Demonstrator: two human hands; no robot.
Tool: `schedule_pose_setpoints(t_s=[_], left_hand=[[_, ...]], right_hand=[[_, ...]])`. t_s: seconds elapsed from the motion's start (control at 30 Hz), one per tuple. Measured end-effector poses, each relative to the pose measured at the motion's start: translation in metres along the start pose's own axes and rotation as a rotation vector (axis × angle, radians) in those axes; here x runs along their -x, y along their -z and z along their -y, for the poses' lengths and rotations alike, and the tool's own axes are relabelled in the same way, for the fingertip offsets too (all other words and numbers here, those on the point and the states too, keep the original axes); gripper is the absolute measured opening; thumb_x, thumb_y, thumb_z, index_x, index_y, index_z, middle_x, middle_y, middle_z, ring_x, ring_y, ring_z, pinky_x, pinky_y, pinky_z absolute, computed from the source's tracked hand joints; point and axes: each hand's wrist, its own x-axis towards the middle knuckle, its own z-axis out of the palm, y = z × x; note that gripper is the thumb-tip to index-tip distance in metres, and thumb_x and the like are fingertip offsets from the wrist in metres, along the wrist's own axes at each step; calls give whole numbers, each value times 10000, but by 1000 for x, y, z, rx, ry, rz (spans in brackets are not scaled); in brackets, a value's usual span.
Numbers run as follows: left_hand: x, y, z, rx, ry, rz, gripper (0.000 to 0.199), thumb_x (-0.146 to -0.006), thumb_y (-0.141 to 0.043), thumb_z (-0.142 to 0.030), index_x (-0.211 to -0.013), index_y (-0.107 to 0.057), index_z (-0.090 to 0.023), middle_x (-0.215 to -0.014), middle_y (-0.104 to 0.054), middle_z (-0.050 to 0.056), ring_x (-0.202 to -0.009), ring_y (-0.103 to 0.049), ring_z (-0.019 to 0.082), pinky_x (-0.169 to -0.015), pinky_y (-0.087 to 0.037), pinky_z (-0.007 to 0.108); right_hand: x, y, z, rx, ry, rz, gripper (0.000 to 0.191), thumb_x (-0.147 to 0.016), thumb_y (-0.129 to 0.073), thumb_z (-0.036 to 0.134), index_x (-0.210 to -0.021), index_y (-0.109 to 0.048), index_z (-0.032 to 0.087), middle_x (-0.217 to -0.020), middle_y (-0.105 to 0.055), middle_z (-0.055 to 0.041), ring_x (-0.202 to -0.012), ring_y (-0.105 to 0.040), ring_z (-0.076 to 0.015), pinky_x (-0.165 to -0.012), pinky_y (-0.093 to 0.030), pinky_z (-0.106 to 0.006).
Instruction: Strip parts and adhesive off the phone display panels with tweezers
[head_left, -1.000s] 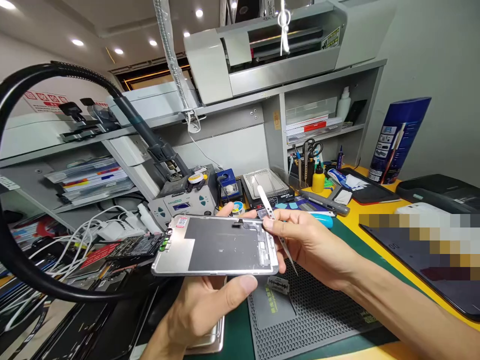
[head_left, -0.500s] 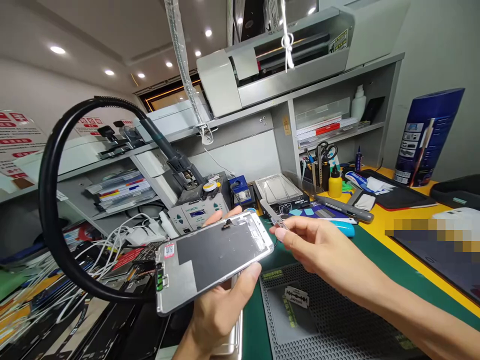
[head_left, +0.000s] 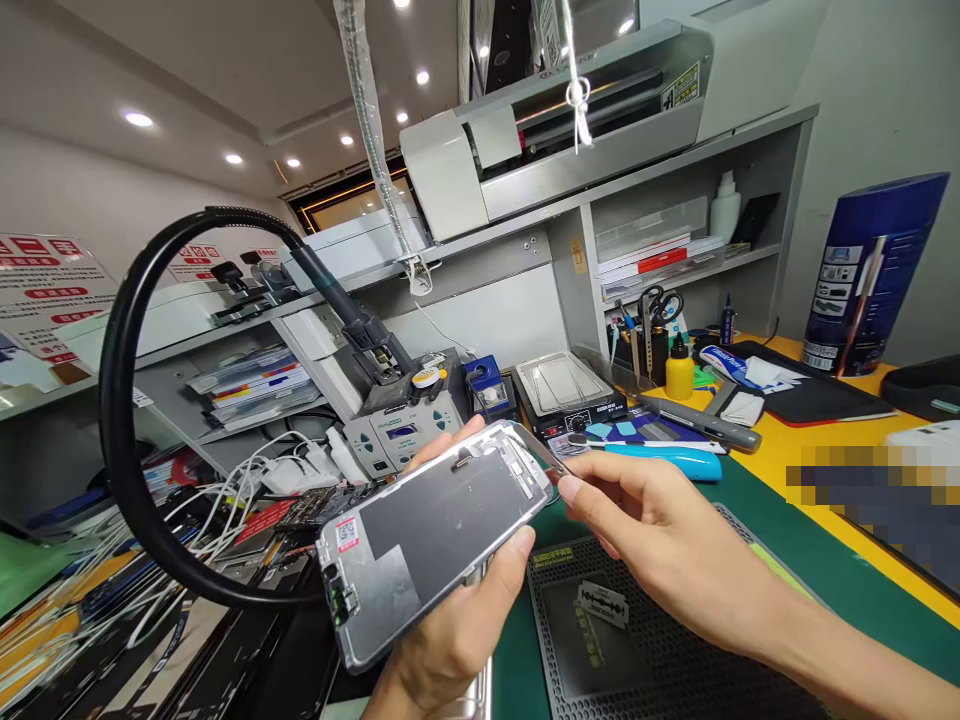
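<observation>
My left hand grips a phone screen from below, thumb along the near edge and fingertips at the far edge. Its back faces up, showing a dark sheet, a bare metal patch and a small QR sticker. Between the thumb and fingers of my right hand is a thin flat metal blade. That blade lies at the screen's far right end; whether it touches the frame there I cannot tell. Below my hands, a double-edged razor blade rests on a dark perforated mat.
A black hose loops on the left above piled phone parts and white cables. Behind stand a grey control station and a hot plate. A blue-handled brush, yellow bottle and blue can are to the right.
My right hand has brought the metal blade left and down to the screen's right end. The screen tilts slightly more, and the whole view has shifted a little.
</observation>
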Motion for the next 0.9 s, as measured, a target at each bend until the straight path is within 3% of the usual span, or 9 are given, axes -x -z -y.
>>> schedule_pose_setpoints(t_s=[0.1,0.23,0.4,0.6,0.73,0.9], left_hand=[[-1,0,-1,-35,-17,3,792,-867,-704,-359,-1531,-274,-327,-1629,-331,52,-1421,-435,337,-1237,-318,543],[-2,0,-3,-49,-29,2,778,-873,-695,-342,-1529,-278,-315,-1613,-363,63,-1387,-482,324,-1204,-382,525],[-2,0,-2,-67,-36,-22,785,-865,-701,-332,-1529,-285,-301,-1572,-426,77,-1401,-465,333,-1219,-356,534],[-1,-1,-1,-21,23,11,799,-862,-696,-340,-1540,-275,-316,-1513,-498,71,-1470,-358,358,-1250,-250,572],[-1,-2,-3,14,42,5,794,-866,-694,-384,-1537,-273,-338,-1498,-518,62,-1470,-359,365,-1240,-248,588],[-1,1,-2,56,57,-20,827,-830,-739,-364,-1525,-291,-362,-1488,-539,41,-1455,-390,366,-1236,-279,567]], right_hand=[[0,1,1,-52,-81,57,390,-1002,-479,514,-779,-558,204,-600,-370,63,-542,-305,-106,-478,-239,-248],[-1,2,4,-124,-108,125,429,-1014,-438,552,-817,-571,195,-626,-453,53,-514,-318,-88,-464,-234,-239],[-2,5,6,-186,-125,140,330,-1029,-456,437,-851,-579,188,-656,-395,54,-552,-282,-87,-469,-221,-223],[5,4,5,-272,-101,158,307,-1033,-448,506,-1017,-541,214,-730,-501,46,-567,-336,-78,-492,-283,-200],[5,3,4,-274,-122,187,352,-1017,-444,560,-970,-506,217,-783,-575,46,-440,-366,-27,-403,-282,-172],[3,2,5,-189,-156,187,430,-997,-420,625,-933,-533,215,-517,-486,98,-340,-431,-59,-339,-307,-160]])
